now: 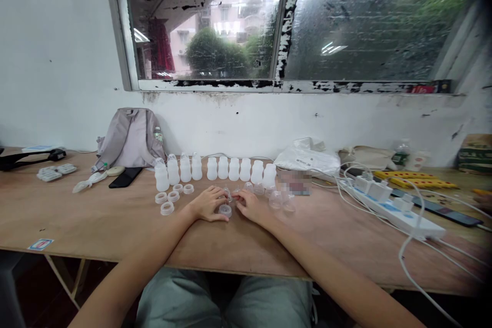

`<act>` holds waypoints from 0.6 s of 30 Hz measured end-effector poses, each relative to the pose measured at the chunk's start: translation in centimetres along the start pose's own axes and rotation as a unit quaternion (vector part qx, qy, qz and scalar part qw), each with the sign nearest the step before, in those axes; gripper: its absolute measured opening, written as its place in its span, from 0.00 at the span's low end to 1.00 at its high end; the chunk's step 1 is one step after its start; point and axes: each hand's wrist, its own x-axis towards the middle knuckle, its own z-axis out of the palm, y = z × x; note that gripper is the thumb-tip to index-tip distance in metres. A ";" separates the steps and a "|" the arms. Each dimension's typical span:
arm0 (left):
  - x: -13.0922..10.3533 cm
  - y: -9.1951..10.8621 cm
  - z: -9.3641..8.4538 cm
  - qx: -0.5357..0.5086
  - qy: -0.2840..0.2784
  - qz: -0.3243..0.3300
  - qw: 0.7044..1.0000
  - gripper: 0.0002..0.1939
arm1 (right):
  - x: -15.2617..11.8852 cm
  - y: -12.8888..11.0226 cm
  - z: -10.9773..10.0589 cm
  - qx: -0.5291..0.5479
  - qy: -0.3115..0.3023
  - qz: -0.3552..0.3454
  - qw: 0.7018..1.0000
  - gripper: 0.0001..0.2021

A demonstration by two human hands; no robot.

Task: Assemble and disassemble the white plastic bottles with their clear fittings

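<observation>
Both my hands meet over the table in front of me. My left hand point(210, 204) has its fingers curled at a small clear bottle teat point(228, 195), its thumb stretched out below. From the other side my right hand point(249, 205) brings its bent fingers to the same teat; the exact contact is partly hidden. Between the hands, beside my left thumb, a clear screw ring point(225, 210) rests on the table. Behind stand several white baby bottles point(234, 169) in a row; those at the left wear clear domed caps point(184, 156).
Several loose screw rings point(167, 208) lie to the left, clear domed caps point(275, 200) to the right. Farther left are a black phone point(125, 178) and a grey backpack point(132, 136). A white power strip point(395, 210) with trailing cables occupies the right, near a white plastic bag point(307, 156).
</observation>
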 end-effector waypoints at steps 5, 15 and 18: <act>-0.2 0.2 0.3 -0.004 0.041 -0.023 0.999 0.14 | -0.2 -0.1 -0.1 0.010 -0.013 -0.022 1.000 0.21; 0.9 2.0 0.6 -0.244 0.166 -0.266 0.918 0.15 | -0.5 -1.6 0.6 0.100 0.055 -0.028 0.993 0.06; 1.4 2.7 0.5 -0.296 0.198 -0.283 0.891 0.14 | -0.2 -1.3 0.5 0.119 0.100 0.027 0.988 0.03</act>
